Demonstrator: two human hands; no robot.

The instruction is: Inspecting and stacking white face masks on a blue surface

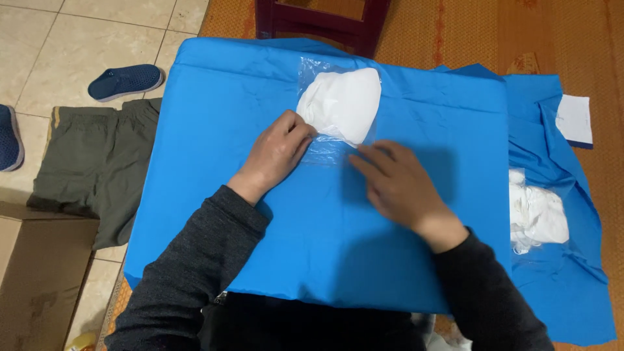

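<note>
A bright blue cloth (325, 247) lies spread flat in front of me. On its far middle sits a clear plastic bag (325, 151) with a white folded item (341, 104) inside. My left hand (276, 153) pinches the near left edge of the bag with curled fingers. My right hand (396, 185) rests flat on the cloth, its fingertips touching the bag's near right edge. Both arms wear dark sleeves.
More blue cloth (559, 273) lies crumpled at the right with white bagged items (539, 214) and a white card (575, 120) on it. Olive trousers (97, 162), blue shoes (123, 81), a cardboard box (39, 279) are left. A dark red stool (318, 23) stands beyond.
</note>
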